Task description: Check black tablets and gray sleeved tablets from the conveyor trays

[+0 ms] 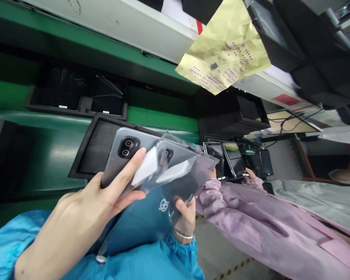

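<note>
The person in the blue smock is holding a grey phone up in front of the chest, camera side facing up, its twin lenses showing near the top left corner. The left hand is gripping it from below and from the near side: the fingers are closed around the phone's lower edge, with the index finger lying across its back and the tip reaching a white patch on the bag. The phone is sitting above and just beyond that palm, tilted, its far end poking into a clear plastic bag.

The right hand is lower and to the right, wearing a thin bracelet at the wrist. Its fingers are pinched shut on the bag's bottom edge, so the bag is stretching between the two hands. I cannot tell how far into the bag the phone is sitting, as the film is glaring.

Just behind the phone, an empty black tray is resting on the green conveyor, and a second tray carrying two dark phones is lying farther back. To the right, a co-worker in a pink sleeve is handling another device at the next station.
</note>
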`<state>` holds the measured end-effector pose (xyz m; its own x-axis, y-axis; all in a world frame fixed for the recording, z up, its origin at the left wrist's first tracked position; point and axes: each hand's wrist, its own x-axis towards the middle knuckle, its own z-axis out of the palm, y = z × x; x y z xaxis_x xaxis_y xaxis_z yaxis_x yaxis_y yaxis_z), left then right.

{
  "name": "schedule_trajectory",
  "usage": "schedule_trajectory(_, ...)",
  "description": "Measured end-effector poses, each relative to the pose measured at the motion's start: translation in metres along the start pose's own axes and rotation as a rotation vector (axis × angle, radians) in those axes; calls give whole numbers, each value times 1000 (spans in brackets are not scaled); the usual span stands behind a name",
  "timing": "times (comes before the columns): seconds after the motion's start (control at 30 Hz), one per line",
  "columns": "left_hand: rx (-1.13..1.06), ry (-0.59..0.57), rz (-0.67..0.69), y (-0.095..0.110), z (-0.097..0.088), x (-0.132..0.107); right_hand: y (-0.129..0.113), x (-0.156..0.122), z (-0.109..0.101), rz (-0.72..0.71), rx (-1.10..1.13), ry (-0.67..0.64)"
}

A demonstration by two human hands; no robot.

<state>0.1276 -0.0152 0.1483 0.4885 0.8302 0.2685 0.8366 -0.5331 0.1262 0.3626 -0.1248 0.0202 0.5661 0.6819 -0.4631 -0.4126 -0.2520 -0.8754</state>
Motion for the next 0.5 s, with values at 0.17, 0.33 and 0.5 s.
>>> schedule_trajectory(0.17, 15, 1, -19, -1, 2, -1, -4, -1, 3, 9, 14, 17)
schedule_trajectory(0.33, 29, -44, -29, -2, -1, 3, -11, 0, 12, 68, 51, -8)
schedule_trajectory(0.5, 88, -21, -12, -5, 4, 7, -21, -3, 27, 124, 73, 15)
